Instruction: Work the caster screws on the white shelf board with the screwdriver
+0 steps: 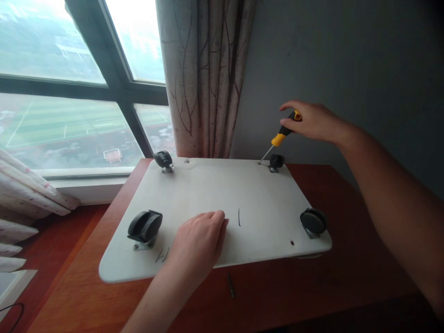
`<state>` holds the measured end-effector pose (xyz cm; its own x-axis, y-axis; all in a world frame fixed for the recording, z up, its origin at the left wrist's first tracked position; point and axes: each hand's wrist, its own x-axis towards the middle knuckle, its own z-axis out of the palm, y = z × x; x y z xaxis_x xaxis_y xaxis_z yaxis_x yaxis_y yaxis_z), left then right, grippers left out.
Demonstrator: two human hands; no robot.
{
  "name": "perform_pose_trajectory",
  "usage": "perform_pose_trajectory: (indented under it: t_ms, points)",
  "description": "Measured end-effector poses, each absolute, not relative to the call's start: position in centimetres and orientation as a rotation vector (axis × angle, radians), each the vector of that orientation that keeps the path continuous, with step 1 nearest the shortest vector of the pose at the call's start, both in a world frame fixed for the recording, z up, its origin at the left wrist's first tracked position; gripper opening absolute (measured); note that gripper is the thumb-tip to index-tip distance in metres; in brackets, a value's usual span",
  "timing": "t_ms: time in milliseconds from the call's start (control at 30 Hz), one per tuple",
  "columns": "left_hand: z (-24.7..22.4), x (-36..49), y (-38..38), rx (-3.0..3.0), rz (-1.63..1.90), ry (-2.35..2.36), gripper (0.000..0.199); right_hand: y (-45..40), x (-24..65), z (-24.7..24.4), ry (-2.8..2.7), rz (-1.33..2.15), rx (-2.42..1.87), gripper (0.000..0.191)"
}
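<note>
A white board (215, 194) with a black caster near each corner lies on the reddish wooden table (263, 296). My right hand (305, 121) grips the handle of a yellow and black screwdriver (278, 138), whose tip touches the board's far edge beside the far right caster (276, 161). Resting on the front middle of the board is my left hand (201, 238), its fingers curled together; whether they hold anything is hidden. A small dark screw-like piece (231, 285) lies on the table in front of the board.
Behind the board hang a patterned curtain (204, 78) and a grey wall (312, 55). A large window (83, 115) fills the left side. The near left caster (144, 226) and near right caster (313, 221) stick up from the board.
</note>
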<state>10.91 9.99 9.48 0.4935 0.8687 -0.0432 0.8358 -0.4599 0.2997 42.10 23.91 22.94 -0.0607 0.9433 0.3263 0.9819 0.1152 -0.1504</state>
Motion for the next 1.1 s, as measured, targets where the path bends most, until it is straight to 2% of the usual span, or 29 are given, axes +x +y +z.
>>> perform_pose_trajectory:
  t_ms: [67, 133, 300, 367, 467, 567, 667, 800, 867, 1000, 1100]
  points:
    - [9.5, 10.9, 10.0, 2.454, 0.166, 1.447, 0.031, 23.9, 42.3, 23.0, -2.088, 0.046, -1.788, 0.055]
    - [9.5, 10.9, 10.0, 2.452, 0.174, 1.446, 0.031, 23.8, 42.2, 23.0, -2.070, 0.156, -1.781, 0.058]
    - [9.3, 10.9, 10.0, 2.461, 0.181, 1.438, 0.032, 23.5, 41.3, 22.9, -1.967, -0.273, -1.997, 0.047]
    - [9.3, 10.8, 10.0, 2.462, 0.178, 1.441, 0.032, 23.5, 41.1, 22.9, -1.981, -0.336, -1.979, 0.045]
    - [9.3, 10.8, 10.0, 2.466, 0.186, 1.445, 0.032, 23.4, 40.9, 23.1, -2.026, -0.270, -1.911, 0.034]
    - [9.4, 10.9, 10.0, 2.468, 0.193, 1.441, 0.031, 23.2, 40.8, 23.3, -2.034, -0.156, -1.917, 0.037]
    - [9.5, 11.0, 10.0, 2.472, 0.190, 1.435, 0.031, 23.3, 40.9, 23.3, -1.980, -0.237, -1.979, 0.031]
    - [9.4, 10.9, 10.0, 2.480, 0.195, 1.433, 0.031, 23.8, 41.4, 22.9, -1.975, -0.353, -1.989, 0.034]
    - [9.4, 10.9, 10.0, 2.482, 0.199, 1.429, 0.032, 24.0, 41.8, 22.8, -2.008, -0.253, -1.913, 0.032]
    - [9.3, 10.8, 9.9, 2.484, 0.197, 1.420, 0.032, 24.0, 42.0, 22.8, -2.015, 0.055, -1.744, 0.051]
    - [9.4, 10.9, 10.0, 2.479, 0.190, 1.426, 0.031, 23.6, 41.4, 22.9, -1.984, -0.105, -1.874, 0.045]
